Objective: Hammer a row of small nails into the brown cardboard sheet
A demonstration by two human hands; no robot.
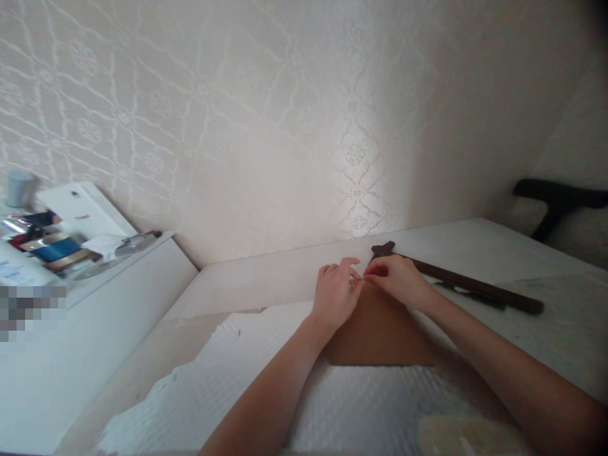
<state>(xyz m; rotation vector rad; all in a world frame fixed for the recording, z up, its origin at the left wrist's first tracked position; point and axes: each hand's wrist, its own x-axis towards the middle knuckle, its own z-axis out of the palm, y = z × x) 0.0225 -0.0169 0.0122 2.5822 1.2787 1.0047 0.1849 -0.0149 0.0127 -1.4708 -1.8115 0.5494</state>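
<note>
the pale bench (479, 244) runs from the near edge out to the patterned wall, and most of its near part is covered by a white textured sheet (199, 392). on that sheet, straight ahead of the person, lies a brown cardboard piece (380, 335), flat, its near edge square to the view and its far end narrowing toward the wall. beyond and to the right of it a dark long stick (475, 288) lies on the bench, its long axis slanting from the far end near the fingers out to the right. the left hand (335, 294) and right hand (399, 278) meet at the far tip of the cardboard, fingertips touching each other, both pinched closed on something very small there; what it is cannot be told. both hands are equally near the tip, and the right one lies closer to the stick.
</note>
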